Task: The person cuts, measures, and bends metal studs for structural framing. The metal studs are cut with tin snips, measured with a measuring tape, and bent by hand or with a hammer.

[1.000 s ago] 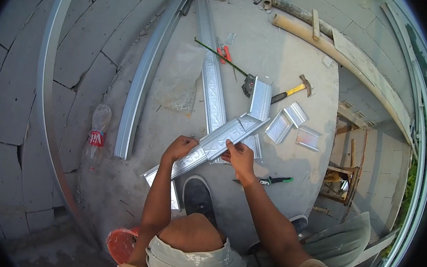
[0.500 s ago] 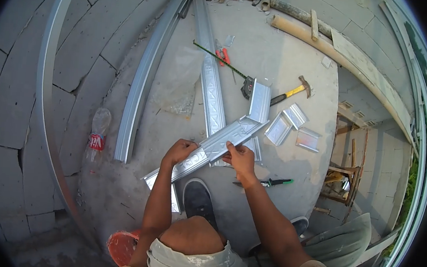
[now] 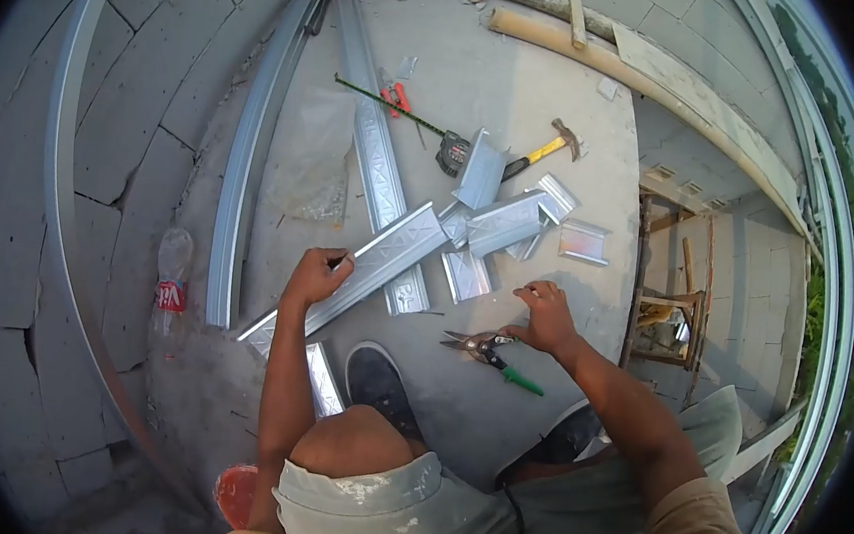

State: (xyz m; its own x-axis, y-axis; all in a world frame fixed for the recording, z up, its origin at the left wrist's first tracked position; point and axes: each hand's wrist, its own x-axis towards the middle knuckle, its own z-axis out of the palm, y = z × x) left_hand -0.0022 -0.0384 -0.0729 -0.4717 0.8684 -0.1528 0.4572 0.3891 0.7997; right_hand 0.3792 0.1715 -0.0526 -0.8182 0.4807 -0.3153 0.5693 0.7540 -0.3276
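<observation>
My left hand [image 3: 320, 279] is closed on the near edge of a long silver metal channel [image 3: 377, 261], which slants up and to the right across another channel on the floor. My right hand [image 3: 547, 319] is held open, fingers apart and bent, with nothing in it. Just below its thumb lie green-handled tin snips [image 3: 492, 357], blades pointing left. Beyond the channel's far end a short cut channel piece [image 3: 506, 225] rests on other short pieces. Another short piece [image 3: 465, 275] lies between the channel and my right hand.
A tape measure [image 3: 453, 154] with its blade out, a claw hammer [image 3: 546, 152] and red-handled pliers [image 3: 395, 98] lie farther off. Long channels [image 3: 260, 154] run along the left. A plastic bottle [image 3: 174, 272] is by the block wall. The floor edge drops away at right.
A short piece has come apart from the long channel and sits among the other offcuts. My right hand has let go and moved right, near the snips. My left hand stays on the channel.
</observation>
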